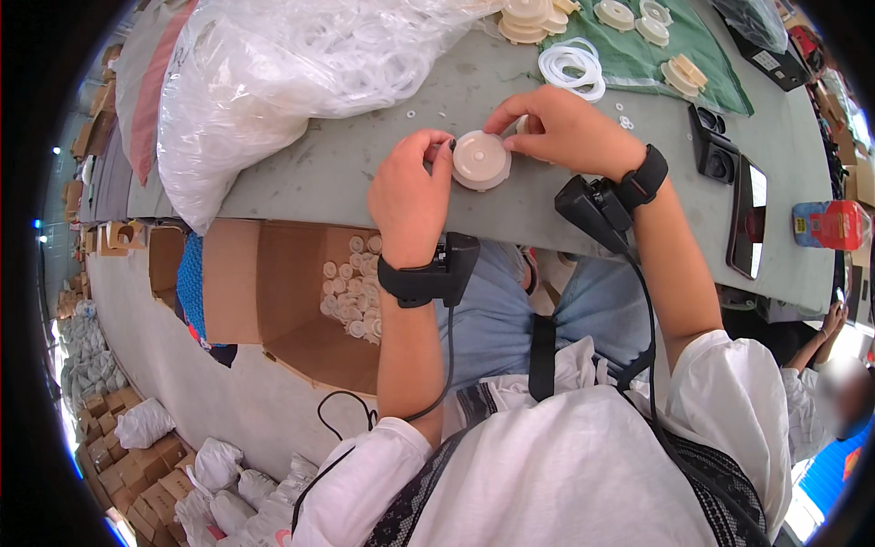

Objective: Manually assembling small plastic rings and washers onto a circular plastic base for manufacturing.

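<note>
A round cream plastic cap with a raised centre and small tabs on its rim is at the near edge of the grey table. My left hand grips its left rim between thumb and curled forefinger; a small dark spot shows at those fingertips. From the upper right, my right hand pinches the cap's rim with forefinger and thumb. Part of another cream piece shows between those fingers, mostly hidden. White silicone rings lie beyond my right hand.
A large clear bag of translucent rings covers the table's far left. More cream caps rest on green cloth. At right are a phone, a black case and a red container. An open carton of caps stands below.
</note>
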Demonstrator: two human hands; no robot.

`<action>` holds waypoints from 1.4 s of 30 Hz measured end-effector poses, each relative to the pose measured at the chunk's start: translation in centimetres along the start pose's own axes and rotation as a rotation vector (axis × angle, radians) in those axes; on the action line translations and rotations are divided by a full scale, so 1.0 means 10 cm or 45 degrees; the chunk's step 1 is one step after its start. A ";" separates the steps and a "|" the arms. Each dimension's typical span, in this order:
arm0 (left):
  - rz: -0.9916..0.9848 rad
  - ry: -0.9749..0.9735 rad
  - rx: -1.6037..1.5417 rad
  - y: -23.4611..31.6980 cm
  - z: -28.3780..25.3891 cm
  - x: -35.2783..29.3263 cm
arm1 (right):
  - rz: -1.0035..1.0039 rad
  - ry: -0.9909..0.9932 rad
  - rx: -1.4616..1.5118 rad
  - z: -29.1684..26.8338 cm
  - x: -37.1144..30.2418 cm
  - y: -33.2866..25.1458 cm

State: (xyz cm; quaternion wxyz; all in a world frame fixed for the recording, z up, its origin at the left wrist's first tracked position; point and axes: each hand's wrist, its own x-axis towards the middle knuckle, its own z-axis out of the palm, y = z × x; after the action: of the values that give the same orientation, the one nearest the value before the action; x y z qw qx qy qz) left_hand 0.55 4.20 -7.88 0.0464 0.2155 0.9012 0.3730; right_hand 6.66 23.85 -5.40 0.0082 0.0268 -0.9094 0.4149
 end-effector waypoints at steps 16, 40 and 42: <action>0.290 -0.061 -0.013 -0.05 0.01 -0.17 | -0.029 -0.013 -0.123 0.06 0.06 0.01; 0.403 0.086 0.089 -0.10 0.11 -0.19 | -0.097 -0.062 0.023 -0.05 -0.01 0.03; 0.398 0.094 0.096 -0.11 0.11 -0.19 | -0.100 -0.048 0.051 -0.04 -0.02 0.05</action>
State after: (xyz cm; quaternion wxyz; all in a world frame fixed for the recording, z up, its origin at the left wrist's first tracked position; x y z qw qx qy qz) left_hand 2.16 3.45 -9.59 -0.0535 0.3409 0.8712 0.3493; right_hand 6.88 24.51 -5.56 0.0067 0.0704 -0.8992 0.4318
